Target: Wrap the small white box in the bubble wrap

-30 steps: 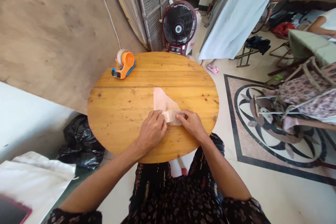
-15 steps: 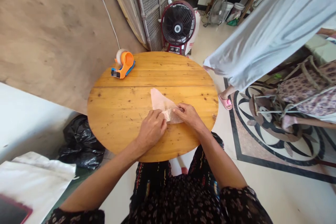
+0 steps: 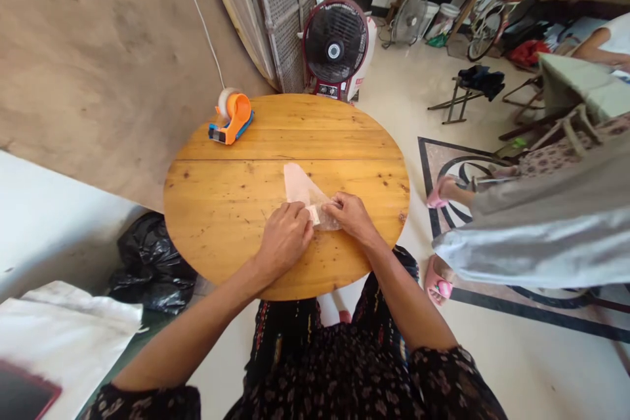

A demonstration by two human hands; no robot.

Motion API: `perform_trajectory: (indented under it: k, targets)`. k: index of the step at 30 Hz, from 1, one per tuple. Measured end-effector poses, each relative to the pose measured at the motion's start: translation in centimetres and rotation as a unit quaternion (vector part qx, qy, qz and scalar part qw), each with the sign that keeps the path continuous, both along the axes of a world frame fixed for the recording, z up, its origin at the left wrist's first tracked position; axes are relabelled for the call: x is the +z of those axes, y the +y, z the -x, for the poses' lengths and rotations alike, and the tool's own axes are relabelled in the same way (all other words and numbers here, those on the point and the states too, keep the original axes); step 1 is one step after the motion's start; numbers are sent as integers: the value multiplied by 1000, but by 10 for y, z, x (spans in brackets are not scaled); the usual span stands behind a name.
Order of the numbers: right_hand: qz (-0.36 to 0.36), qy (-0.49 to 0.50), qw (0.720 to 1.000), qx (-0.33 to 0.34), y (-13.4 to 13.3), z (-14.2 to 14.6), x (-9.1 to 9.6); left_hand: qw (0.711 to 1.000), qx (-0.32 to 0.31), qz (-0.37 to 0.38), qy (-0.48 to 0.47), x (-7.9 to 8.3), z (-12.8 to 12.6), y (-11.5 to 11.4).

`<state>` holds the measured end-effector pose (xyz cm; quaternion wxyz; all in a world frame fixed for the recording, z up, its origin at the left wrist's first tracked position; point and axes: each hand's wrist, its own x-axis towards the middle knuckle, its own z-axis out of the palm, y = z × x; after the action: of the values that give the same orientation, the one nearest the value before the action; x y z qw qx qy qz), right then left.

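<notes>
On the round wooden table lies a thin, pinkish, see-through sheet of wrap (image 3: 298,185), its pointed end toward the far side. A small pale block (image 3: 314,214) rests on its near part, between my hands. My left hand (image 3: 288,231) is closed at the block's left end, its fingertips curled over the sheet's edge; what lies under them is hidden. My right hand (image 3: 350,213) pinches the sheet's right part between thumb and fingers. At the table's far left stands an orange and blue tape dispenser (image 3: 236,119) with a roll of tape.
The wooden table (image 3: 221,210) has a fan (image 3: 335,46) behind it. A black plastic bag (image 3: 152,262) sits on the left, by a white sack (image 3: 73,328). A person in pale clothing (image 3: 536,223) and pink slippers is close on the right.
The person in pale clothing has moved from beyond the table's right side nearer along my right. My hands and the sheet have hardly moved.
</notes>
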<state>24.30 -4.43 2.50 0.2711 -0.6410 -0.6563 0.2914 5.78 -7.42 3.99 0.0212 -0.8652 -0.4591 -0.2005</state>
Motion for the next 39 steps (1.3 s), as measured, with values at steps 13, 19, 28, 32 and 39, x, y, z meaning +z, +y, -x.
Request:
perform_trajectory:
  k: [13, 19, 28, 32, 39]
  targets:
    - [-30, -1, 999, -17, -1, -2, -4, 996, -34, 47, 61, 10, 3, 6]
    - [10, 57, 998, 29, -9, -15, -5, 986, -69, 79, 130, 21, 0, 11]
    - [17, -19, 999, 43, -19, -19, -1, 981, -102, 108, 126, 21, -4, 24]
    - [3, 22, 1000, 17, -18, -11, -2, 979, -104, 106, 136, 22, -4, 24]
    - [33, 191, 980, -38, -20, 6, -4, 976, -96, 93, 174, 23, -5, 25]
